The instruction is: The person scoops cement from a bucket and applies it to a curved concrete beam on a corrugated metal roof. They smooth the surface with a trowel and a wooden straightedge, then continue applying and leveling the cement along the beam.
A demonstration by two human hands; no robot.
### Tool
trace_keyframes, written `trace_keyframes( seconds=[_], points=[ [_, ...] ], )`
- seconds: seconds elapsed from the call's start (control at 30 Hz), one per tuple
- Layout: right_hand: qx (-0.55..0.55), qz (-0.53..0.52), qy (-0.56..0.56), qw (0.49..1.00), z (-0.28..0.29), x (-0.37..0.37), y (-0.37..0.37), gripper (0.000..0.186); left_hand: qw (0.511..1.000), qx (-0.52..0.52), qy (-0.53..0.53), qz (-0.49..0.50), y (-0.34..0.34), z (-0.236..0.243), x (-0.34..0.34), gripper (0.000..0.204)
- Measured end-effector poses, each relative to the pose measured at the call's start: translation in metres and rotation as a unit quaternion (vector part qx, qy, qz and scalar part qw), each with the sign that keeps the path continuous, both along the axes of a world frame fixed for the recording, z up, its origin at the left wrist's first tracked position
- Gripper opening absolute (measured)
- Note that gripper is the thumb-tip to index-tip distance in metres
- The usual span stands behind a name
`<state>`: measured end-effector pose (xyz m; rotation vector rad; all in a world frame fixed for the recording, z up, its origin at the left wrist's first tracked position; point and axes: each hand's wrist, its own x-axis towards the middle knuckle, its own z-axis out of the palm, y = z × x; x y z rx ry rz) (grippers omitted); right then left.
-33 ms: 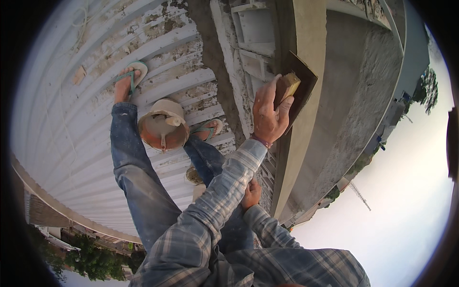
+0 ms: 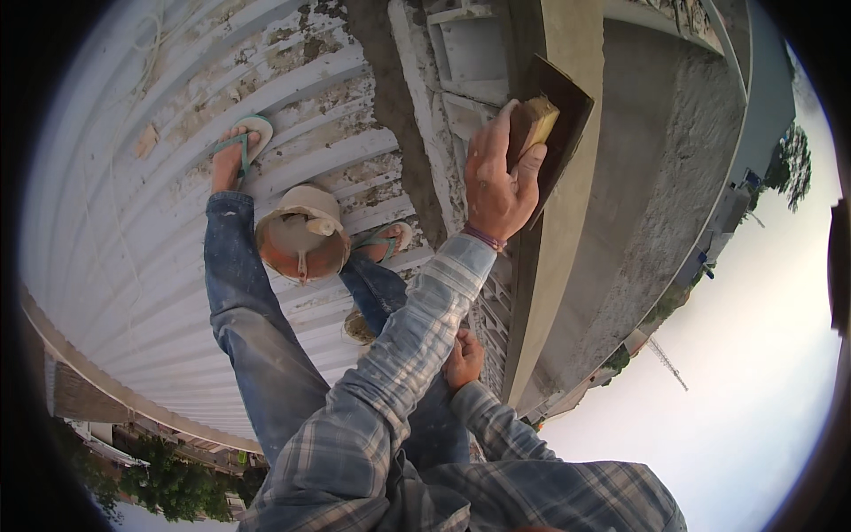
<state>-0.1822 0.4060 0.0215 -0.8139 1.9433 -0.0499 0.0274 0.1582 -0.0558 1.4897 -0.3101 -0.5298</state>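
Wooden float (image 2: 542,120) gripped by the left hand (image 2: 498,191) at upper centre presses the grey ledge (image 2: 567,266). Smoothing seems underway and calls for an even stroke. The right hand (image 2: 463,359) rests lower down, and I cannot tell how its fingers are set.

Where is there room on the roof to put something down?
The corrugated roof lies bare left of the jeans leg. Between the feet it is crowded: the mortar bucket sits there. By the ledge, the left hand holds a float; the right hand rests lower.

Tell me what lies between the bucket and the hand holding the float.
Head view: a sandalled foot, then a grey mortar strip beside the hand.
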Motion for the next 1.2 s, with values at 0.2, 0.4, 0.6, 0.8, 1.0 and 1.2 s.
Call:
trace_keyframes(
  seconds=[0.2,0.4,0.6,0.8,1.0,1.2],
  points=[
    [0.011,-0.004,-0.011,1.0,0.008,0.017,-0.007,0.021,1.0,0.013,0.015,0.006,-0.014,-0.011,0.025,0.054],
    [-0.164,0.181,-0.033,0.969,-0.011,0.005,-0.006,0.024,0.997,0.041,0.053,-0.042,0.045,0.005,-0.071,0.059],
    [0.002,-0.01,-0.023,1.0,0.002,0.021,-0.01,0.021,0.999,0.024,0.014,-0.03,-0.025,-0.003,0.054,0.057],
    [-0.18,0.209,-0.019,0.961,-0.019,0.001,-0.011,0.023,0.993,0.047,0.087,-0.066,0.047,0.011,-0.063,0.058],
    [-0.016,0.018,-0.016,1.0,0.0,0.009,-0.004,0.016,0.996,0.057,0.052,-0.038,-0.054,0.001,0.098,0.059],
    [-0.025,-0.02,-0.036,0.999,-0.002,0.008,-0.003,0.021,0.995,0.024,0.071,-0.063,0.027,-0.001,-0.028,0.061]
  ],
)
